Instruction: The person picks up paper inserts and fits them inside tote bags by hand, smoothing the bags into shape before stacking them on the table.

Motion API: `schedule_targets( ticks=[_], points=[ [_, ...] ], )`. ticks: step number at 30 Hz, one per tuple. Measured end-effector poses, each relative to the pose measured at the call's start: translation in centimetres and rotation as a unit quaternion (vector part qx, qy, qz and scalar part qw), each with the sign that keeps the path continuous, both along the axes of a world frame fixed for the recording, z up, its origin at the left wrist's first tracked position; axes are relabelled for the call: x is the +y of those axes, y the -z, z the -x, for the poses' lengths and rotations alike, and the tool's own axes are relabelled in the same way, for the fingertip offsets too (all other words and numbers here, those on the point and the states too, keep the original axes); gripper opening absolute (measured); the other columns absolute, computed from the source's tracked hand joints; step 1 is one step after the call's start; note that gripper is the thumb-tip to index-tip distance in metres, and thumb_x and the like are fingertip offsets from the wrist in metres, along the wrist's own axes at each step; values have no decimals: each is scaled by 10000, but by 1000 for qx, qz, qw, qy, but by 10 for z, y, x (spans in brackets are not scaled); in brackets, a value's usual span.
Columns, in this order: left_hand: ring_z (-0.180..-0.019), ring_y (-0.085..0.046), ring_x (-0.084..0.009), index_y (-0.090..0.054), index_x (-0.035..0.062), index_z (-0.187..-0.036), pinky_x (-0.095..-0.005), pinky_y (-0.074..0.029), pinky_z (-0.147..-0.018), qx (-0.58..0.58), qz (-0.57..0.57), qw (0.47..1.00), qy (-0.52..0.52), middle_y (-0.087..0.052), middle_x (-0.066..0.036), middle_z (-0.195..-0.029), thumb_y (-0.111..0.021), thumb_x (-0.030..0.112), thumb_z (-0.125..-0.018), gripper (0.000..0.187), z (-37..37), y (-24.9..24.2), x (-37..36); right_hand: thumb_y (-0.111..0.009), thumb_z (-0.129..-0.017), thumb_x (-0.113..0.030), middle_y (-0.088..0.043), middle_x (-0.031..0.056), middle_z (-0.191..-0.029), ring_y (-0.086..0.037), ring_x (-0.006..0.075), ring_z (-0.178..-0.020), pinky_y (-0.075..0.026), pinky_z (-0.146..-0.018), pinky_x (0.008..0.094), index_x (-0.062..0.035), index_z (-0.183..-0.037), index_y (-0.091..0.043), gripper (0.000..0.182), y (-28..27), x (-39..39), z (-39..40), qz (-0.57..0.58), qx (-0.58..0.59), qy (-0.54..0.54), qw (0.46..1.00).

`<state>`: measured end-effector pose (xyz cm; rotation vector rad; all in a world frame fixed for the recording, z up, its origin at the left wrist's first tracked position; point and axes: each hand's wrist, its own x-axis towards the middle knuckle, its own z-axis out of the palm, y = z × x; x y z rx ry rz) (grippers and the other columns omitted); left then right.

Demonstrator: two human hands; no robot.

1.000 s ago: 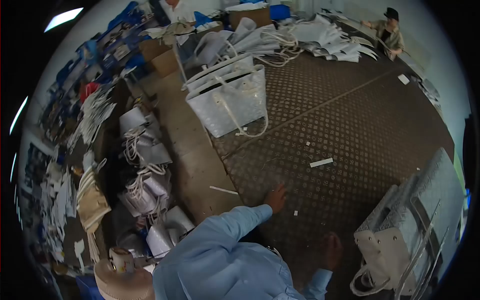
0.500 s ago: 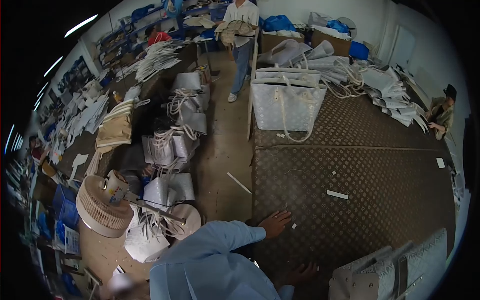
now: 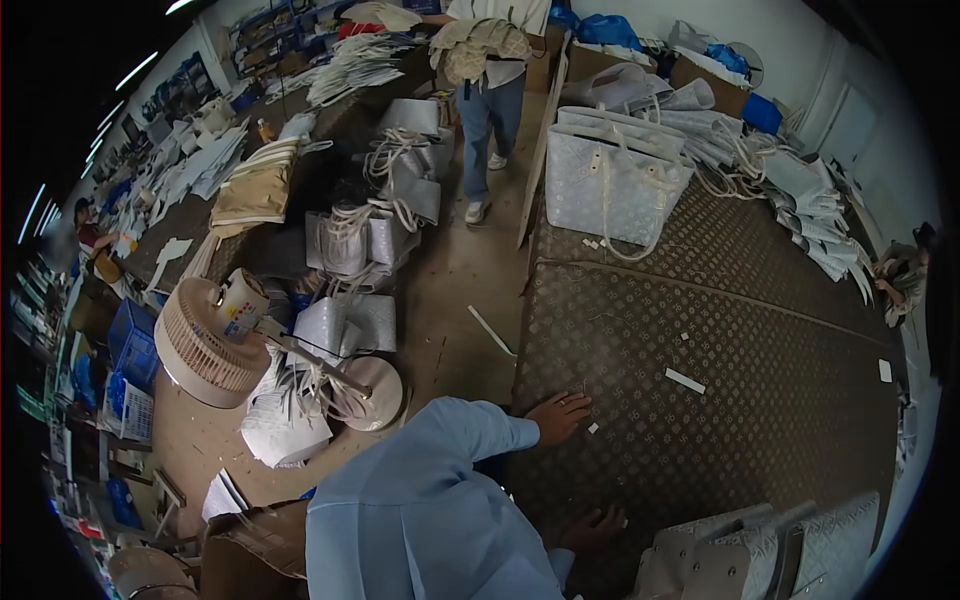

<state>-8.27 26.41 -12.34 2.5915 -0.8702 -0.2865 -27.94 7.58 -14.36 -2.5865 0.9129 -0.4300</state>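
My left hand (image 3: 560, 418) lies flat near the edge of the dark patterned table (image 3: 610, 350), fingers spread and nothing held. A small white scrap (image 3: 593, 428) is just beside its fingertips. Lower in the view, my right hand (image 3: 595, 528) rests on the same table in dim light, its fingers apart and empty. To its right, several pale patterned bag pieces (image 3: 745, 545) stand at the table's near corner. A white strip (image 3: 685, 380) lies farther out on the table.
A white patterned handbag (image 3: 610, 190) stands at the table's far end, with stacked pale pieces (image 3: 815, 210) behind it. Left of the aisle are a fan (image 3: 210, 345), more bags (image 3: 350, 240) and a carton (image 3: 255, 545). A person (image 3: 490, 110) carries fabric; another (image 3: 905, 280) is at far right.
The view has shifted, so the table and handbag sit differently in it. The person in the aisle has come nearer with the fabric. Both my hands still rest on the table.
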Motion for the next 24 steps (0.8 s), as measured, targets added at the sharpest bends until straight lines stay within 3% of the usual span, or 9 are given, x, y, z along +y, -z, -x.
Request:
schedule_targets(
  ticks=[5, 7, 14, 24],
  points=[
    [-1415, -207, -229, -401, 100, -1373, -422, -160, -1162, -31, 13, 999, -11, -246, -70, -1518, -420, 219, -954, 435, 2, 8, -4, -510, -951, -194, -467, 152, -1361, -327, 338, -1342, -314, -1090, 473, -9, -1181, -583, 304, 5, -4, 3, 0, 16, 1, 1000],
    [-1427, -155, -234, -354, 90, -1404, -424, -135, -1170, 4, -20, 1000, -7, -189, -70, -1539, -383, 224, -984, 442, 1, -1, -3, -511, -951, -183, -462, 154, -1365, -327, 337, -1342, -319, -1089, 468, -10, -1180, -583, 297, 4, -2, 3, -11, 10, 0, 1000],
    [-1422, -171, -245, -359, 93, -1397, -430, -145, -1167, 14, -12, 1000, -13, -211, -76, -1528, -398, 219, -979, 438, 0, -1, -5, -518, -946, -146, -452, 166, -1367, -342, 340, -1329, -343, -1080, 451, -1, -1177, -584, 281, 6, -1, 3, -47, -18, 5, 999],
    [-1393, -235, -239, -430, 102, -1332, -434, -175, -1152, -61, -10, 997, -38, -291, -84, -1481, -451, 210, -944, 403, 2, 7, -12, -537, -932, -123, -438, 169, -1382, -346, 326, -1333, -340, -1091, 442, 16, -1155, -594, 269, 12, -4, 1, -26, -14, 0, 1000]
  ],
)
